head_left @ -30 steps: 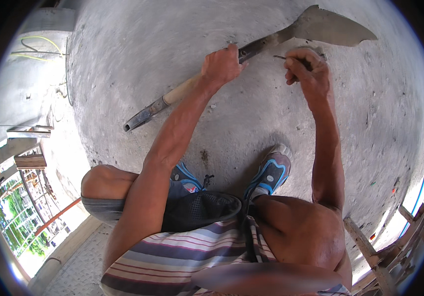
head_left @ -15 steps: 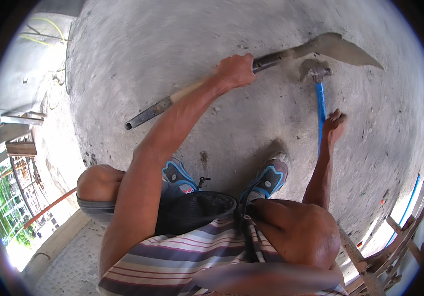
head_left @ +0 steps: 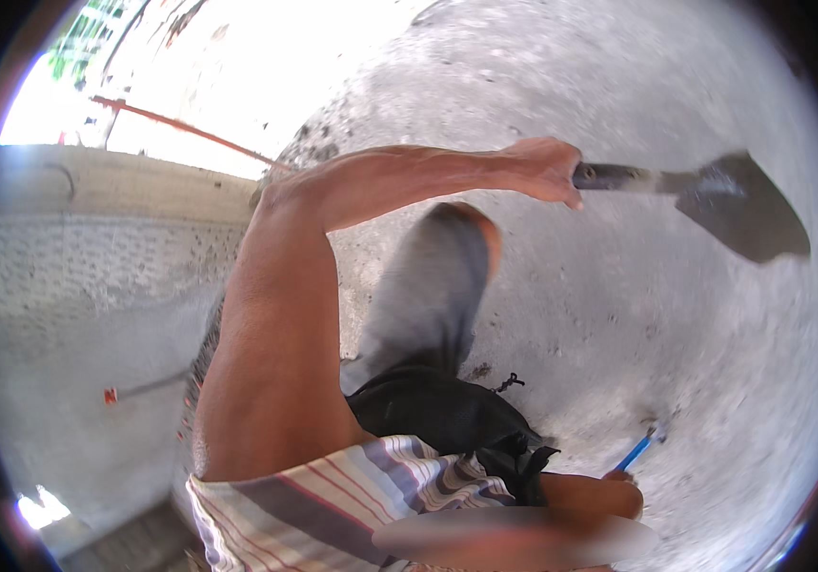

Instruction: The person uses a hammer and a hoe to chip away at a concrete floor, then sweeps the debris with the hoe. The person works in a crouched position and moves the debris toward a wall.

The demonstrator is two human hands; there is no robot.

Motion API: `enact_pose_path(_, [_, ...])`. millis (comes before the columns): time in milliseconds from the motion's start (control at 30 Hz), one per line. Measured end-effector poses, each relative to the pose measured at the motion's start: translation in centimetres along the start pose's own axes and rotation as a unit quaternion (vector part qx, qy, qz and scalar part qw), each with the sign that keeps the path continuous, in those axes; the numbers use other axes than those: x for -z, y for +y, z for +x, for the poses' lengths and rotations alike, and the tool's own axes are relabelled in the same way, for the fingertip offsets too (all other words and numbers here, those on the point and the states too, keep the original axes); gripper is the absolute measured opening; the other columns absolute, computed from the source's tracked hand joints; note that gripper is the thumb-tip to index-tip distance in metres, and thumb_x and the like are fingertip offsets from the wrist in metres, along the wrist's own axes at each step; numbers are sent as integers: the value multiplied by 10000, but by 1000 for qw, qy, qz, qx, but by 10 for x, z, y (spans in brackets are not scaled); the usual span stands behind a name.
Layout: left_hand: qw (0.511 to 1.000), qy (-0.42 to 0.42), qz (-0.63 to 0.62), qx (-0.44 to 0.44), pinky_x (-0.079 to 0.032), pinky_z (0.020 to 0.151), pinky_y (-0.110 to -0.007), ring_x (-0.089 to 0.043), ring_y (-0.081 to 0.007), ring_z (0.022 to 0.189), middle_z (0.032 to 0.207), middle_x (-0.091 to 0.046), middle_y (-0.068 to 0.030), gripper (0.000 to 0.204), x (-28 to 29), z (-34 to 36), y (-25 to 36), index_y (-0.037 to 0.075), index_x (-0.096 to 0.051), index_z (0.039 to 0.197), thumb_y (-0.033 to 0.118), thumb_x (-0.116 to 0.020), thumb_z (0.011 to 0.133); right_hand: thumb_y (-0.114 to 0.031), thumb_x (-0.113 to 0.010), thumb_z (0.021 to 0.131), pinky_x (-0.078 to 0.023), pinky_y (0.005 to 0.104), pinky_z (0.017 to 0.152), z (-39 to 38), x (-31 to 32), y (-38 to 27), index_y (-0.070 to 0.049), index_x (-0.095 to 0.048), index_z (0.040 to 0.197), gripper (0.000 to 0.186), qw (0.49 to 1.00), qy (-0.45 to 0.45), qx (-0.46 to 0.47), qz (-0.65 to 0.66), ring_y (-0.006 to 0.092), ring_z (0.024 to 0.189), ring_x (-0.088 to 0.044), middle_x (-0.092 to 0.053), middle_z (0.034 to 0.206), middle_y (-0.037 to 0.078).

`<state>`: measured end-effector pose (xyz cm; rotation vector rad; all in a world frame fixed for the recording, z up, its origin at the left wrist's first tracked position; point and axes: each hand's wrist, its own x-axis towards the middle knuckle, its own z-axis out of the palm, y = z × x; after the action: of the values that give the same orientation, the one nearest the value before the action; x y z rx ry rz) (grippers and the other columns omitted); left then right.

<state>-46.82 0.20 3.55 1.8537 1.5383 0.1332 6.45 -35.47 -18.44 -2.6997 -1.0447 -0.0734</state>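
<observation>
My left hand [head_left: 542,172] is closed round the dark shaft of a shovel, whose broad, dull metal blade [head_left: 742,210] sticks out to the right. My outstretched forearm hides the rest of the shaft. Low on the right, my right hand [head_left: 616,476] grips the lower end of a blue-handled hammer [head_left: 636,451] and is mostly hidden by my leg. The hammer's head is small and blurred against the concrete. My bent leg in grey cloth [head_left: 418,286] is under the left arm.
Grey concrete floor [head_left: 580,315] surrounds me. At the left are a concrete ledge [head_left: 94,176], a thin orange rod [head_left: 190,127] and a metal bar with a red end [head_left: 111,395]. A bright opening with greenery [head_left: 80,38] is at the upper left.
The view has swung sharply to the left. My left hand still grips the shovel. My right hand left the shovel's side for the hammer and now shows low, behind my leg.
</observation>
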Motion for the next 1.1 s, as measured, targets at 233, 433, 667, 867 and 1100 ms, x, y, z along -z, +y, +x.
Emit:
enact_pose_path(233, [925, 166, -230, 252, -457, 420, -326, -586, -164, 535, 719, -609, -88, 358, 56, -101, -161, -9, -622, 1008, 278, -745, 834, -300, -459, 1025, -540, 488, 626, 41, 62, -153, -37, -514, 1146, 295, 990, -97, 97, -29, 412, 888, -657, -627, 998, 252])
enact_pose_path(433, [822, 311, -341, 333, -460, 411, -294, -566, -131, 510, 681, -586, -55, 338, 60, -182, -245, -24, -610, 987, 258, -736, 851, -301, -444, 1033, -533, 512, 640, 108, 43, -296, -24, -505, 1141, 304, 974, -138, 181, -12, 444, 895, -646, -624, 1007, 282])
enact_pose_path(667, [748, 485, -360, 276, -453, 432, -260, -536, -108, 512, 661, -553, -13, 402, 146, -193, -275, 3, -602, 974, 315, -789, 804, -298, -366, 1064, -516, 559, 746, 133, -94, -604, 72, -468, 1125, 388, 873, -199, 437, 78, 539, 919, -603, -630, 938, 334])
enact_pose_path(867, [710, 567, -376, 181, -465, 386, -267, -537, -106, 451, 620, -566, -41, 283, 268, -159, -288, 28, -573, 862, 248, -743, 806, -236, -405, 1062, -494, 569, 598, 77, -199, -819, -7, -395, 1025, 231, 714, -216, 662, 67, 494, 770, -636, -632, 798, 304])
enact_pose_path(1100, [628, 676, -379, 75, -454, 360, -280, -527, -120, 398, 554, -542, -36, 215, 344, -114, -319, 32, -536, 727, 144, -707, 795, -262, -435, 1056, -508, 561, 636, 80, -247, -837, -32, -413, 1048, 232, 718, -221, 658, 45, 471, 825, -649, -643, 853, 271])
